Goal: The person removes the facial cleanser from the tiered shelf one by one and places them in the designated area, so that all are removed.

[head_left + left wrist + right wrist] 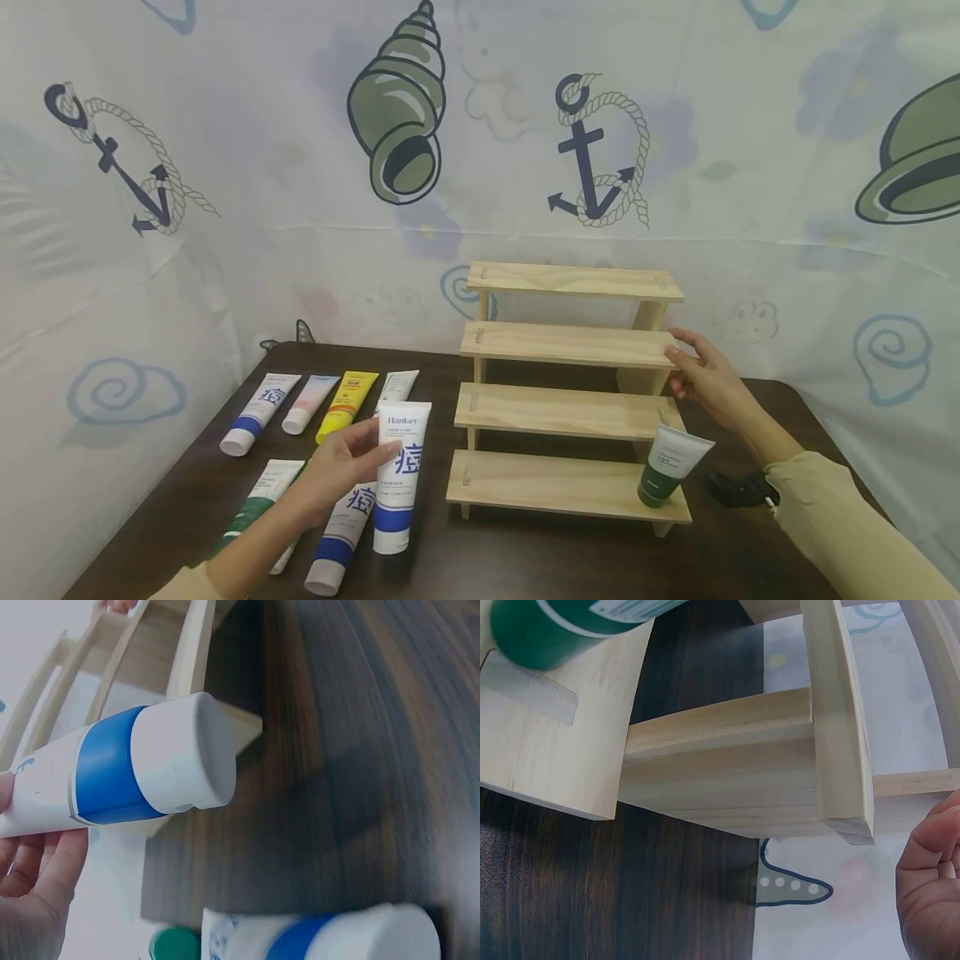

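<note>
My left hand (335, 468) holds up a white squeeze tube (393, 492) with a blue band and white cap, thumb in front and cap pointing down. In the left wrist view the same tube (112, 769) is over the dark table, near the rack. At the far side my right hand (708, 385) grips the right end of the second-highest board of a stepped wooden rack (555, 408). Those fingers appear curled in the right wrist view, partly cut off by its edge. A white and green tube (670, 467) stands cap down on the lowest board, at its right end.
Left on the dark table (435, 575) lie several tubes, among them a yellow tube (347, 404), a pink and white tube (309, 404), a blue-banded tube (258, 412) and a green-banded tube (262, 500). Behind hangs a printed curtain (300, 167).
</note>
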Tool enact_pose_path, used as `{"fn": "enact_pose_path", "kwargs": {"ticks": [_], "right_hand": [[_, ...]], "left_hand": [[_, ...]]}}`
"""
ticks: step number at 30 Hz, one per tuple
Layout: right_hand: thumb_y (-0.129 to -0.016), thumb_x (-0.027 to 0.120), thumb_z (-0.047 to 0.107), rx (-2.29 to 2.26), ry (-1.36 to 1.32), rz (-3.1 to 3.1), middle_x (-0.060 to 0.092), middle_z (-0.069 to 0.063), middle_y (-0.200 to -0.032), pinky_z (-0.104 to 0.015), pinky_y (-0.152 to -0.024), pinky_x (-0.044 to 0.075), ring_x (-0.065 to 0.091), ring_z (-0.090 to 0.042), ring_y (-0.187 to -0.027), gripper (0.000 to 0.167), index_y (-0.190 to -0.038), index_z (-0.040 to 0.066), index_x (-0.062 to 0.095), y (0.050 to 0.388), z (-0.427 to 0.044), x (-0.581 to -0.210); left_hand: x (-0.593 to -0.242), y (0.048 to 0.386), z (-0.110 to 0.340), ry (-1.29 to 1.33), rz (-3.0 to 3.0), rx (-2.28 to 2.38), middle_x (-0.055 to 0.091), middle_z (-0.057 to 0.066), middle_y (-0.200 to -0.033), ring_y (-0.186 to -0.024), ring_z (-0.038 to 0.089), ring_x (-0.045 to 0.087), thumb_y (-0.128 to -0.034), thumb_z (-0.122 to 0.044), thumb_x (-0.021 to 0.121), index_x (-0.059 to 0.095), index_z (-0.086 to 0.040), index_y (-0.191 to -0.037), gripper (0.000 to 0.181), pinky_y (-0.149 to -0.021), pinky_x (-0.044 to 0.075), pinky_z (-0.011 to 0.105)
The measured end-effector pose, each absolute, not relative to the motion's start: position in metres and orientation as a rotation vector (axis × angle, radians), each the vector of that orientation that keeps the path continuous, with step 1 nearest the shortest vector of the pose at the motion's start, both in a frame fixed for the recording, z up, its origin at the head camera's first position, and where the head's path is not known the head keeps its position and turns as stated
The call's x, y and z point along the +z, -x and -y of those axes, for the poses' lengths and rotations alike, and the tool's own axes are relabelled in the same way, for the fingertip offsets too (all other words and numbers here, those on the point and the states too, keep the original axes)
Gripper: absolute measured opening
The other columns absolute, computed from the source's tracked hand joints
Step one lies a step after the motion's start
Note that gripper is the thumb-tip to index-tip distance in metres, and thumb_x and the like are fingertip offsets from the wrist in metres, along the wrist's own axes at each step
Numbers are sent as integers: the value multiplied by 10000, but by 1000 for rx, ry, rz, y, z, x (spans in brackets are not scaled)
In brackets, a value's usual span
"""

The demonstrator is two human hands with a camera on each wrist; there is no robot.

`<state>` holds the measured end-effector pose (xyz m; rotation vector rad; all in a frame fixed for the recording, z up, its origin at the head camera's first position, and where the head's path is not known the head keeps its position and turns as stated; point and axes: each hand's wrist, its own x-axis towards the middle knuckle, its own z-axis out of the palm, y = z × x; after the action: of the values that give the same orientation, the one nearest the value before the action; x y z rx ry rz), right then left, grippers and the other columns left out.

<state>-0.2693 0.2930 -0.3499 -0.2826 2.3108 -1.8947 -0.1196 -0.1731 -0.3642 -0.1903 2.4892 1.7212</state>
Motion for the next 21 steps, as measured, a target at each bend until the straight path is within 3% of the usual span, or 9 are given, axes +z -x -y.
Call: {"fn": "enact_pose_path", "kwargs": {"ticks": [4, 13, 21], "right_hand": [[-977, 486, 327, -1896, 288, -2305, 569, 68, -741, -168, -515, 444, 496, -33, -574, 692, -1473, 31, 104, 270, -294, -351], [-979, 484, 319, -1901, 311, -2301, 571, 69, -746, -169, -513, 446, 498, -37, -574, 686, -1470, 28, 105, 270, -294, -350], [-979, 481, 326, -1887, 303, -2308, 578, 81, -750, -167, -521, 441, 493, -35, -585, 685, -1468, 33, 102, 271, -294, -349]], "left_hand": [[-367, 118, 187, 251, -2474, 1693, 538, 206, -1307, -1096, 306, 596, -869, -338, 666, 446, -25, -1367, 628, -846, 541, 410], [-372, 114, 212, 322, -2487, 1635, 524, 260, -1297, -972, 224, 633, -881, -348, 651, 395, 68, -1369, 691, -820, 551, 395], [-370, 115, 234, 347, -2481, 1562, 420, 298, -1383, -1130, 354, 564, -874, -455, 621, 325, 89, -1401, 813, -864, 526, 447]]}}
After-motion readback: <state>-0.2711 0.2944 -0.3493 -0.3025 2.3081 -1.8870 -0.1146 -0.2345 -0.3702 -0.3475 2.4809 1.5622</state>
